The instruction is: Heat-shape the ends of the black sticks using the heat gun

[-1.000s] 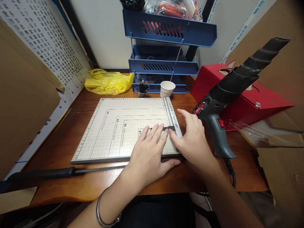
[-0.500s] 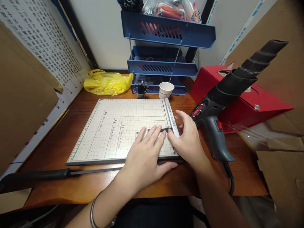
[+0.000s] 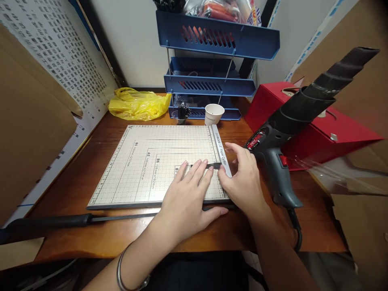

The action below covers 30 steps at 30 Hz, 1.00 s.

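A grey gridded paper cutter board (image 3: 145,165) lies on the wooden desk (image 3: 91,238). My left hand (image 3: 188,198) lies flat on its near right part, fingers stretched out and pressing on a thin black strip (image 3: 209,165). My right hand (image 3: 242,178) rests at the board's right edge, fingers spread, thumb and forefinger touching the strip's right end by the white guide bar (image 3: 220,149). The cutter's black-handled blade arm (image 3: 60,222) lies swung out along the board's near edge.
A grey heat gun (image 3: 291,133) stands just right of my right hand, nozzle up. A red box (image 3: 315,129) is behind it. At the back are a blue tiered tray rack (image 3: 212,64), a white paper cup (image 3: 214,113), a yellow plastic bag (image 3: 138,104). Cardboard flanks both sides.
Both hands stay on the black strip at the board's right edge; only small shifts of the fingers and of the view.
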### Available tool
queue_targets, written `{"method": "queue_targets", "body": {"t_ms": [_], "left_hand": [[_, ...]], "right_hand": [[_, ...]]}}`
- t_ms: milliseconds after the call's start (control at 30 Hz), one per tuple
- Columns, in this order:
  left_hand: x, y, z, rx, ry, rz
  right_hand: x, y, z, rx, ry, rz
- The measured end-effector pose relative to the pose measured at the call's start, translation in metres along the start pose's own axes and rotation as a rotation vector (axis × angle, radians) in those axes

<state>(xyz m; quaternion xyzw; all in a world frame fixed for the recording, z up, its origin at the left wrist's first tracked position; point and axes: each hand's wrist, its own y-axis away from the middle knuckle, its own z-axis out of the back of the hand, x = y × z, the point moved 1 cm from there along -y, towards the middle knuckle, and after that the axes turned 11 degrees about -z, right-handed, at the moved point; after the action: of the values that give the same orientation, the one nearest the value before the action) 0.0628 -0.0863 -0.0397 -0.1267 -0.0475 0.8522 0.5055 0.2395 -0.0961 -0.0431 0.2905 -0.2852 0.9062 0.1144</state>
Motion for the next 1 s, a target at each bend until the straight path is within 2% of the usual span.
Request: {"method": "queue_targets", "body": {"t_ms": [433, 667, 1000], "left_hand": [[-0.0001, -0.0001, -0.0027, -0.007, -0.031, -0.001], [-0.001, 0.0005, -0.0019, -0.005, -0.025, -0.002], [-0.0008, 0.0007, -0.0026, -0.022, -0.015, -0.001]], "right_hand": [[0.0026, -0.0014, -0.0045, 0.073, 0.025, -0.023], [0.0035, -0.0011, -0.0058, 0.067, -0.01, -0.087], [0.0042, -0.0002, -0.0051, 0.056, 0.0, -0.085]]}}
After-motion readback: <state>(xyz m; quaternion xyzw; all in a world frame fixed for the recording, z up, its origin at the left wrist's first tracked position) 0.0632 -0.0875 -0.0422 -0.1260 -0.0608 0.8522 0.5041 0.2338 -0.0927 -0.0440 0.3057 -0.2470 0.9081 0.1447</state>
